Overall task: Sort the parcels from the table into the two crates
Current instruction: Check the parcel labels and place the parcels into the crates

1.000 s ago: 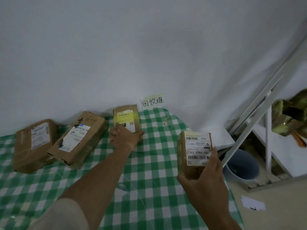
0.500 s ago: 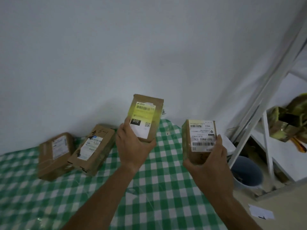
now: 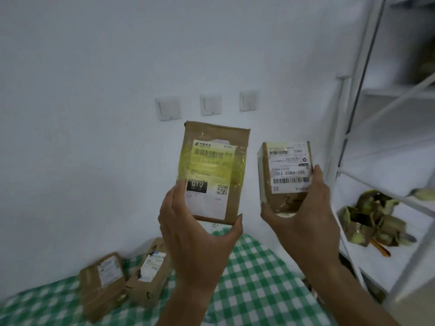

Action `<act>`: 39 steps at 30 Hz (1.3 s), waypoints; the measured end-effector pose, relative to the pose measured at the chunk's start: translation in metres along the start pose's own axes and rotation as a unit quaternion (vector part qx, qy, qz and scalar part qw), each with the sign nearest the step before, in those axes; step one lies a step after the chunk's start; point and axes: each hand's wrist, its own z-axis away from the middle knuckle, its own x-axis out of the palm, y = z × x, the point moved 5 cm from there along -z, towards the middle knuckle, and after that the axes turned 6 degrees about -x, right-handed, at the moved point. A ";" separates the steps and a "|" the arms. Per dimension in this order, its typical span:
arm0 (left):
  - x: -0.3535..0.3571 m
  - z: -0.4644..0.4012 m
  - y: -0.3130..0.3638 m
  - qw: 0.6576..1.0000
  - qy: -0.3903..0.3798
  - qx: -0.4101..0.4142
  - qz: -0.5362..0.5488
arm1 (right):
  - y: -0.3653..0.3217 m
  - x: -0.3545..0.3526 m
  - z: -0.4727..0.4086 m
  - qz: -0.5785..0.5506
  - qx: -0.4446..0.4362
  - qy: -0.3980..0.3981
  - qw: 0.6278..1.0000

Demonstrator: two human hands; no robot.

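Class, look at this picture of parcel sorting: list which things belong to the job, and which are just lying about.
Part of the job:
yellow-label parcel, held in the left hand
white-label parcel, held in the right hand
two parcels on the checked table: left box, right box

Just lying about:
three wall switches
white shelf rack
crumpled wrapping on the shelf

A plain white wall (image 3: pixel 94 114) fills most of the view. Three white light switches (image 3: pixel 210 105) sit in a row on it. Low down is a table with a green and white checked cloth (image 3: pixel 259 290). It stands close against the wall. On the right is a white metal shelf rack (image 3: pixel 353 114) with slanted bars. A heap of crumpled brown and yellow scraps (image 3: pixel 372 222) lies on one shelf. The light is dim and a bit blue.
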 end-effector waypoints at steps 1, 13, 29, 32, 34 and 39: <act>-0.016 -0.001 0.012 1.000 0.006 0.008 0.014 | -0.018 -0.017 0.003 0.005 -0.009 0.017 1.000; -0.160 0.014 0.135 0.983 0.024 0.076 0.166 | -0.150 -0.213 0.062 0.098 -0.047 0.181 0.977; -0.163 0.134 0.304 0.940 -0.095 0.093 0.314 | -0.127 -0.441 0.133 0.239 -0.035 0.312 0.919; -0.163 0.173 0.347 0.928 -0.123 0.096 0.339 | -0.112 -0.498 0.155 0.254 -0.020 0.326 0.910; -0.165 0.201 0.376 0.919 -0.141 0.098 0.356 | -0.102 -0.535 0.170 0.268 -0.005 0.336 0.903; -0.165 0.270 0.438 0.901 -0.179 0.110 0.379 | -0.083 -0.619 0.216 0.296 0.009 0.368 0.881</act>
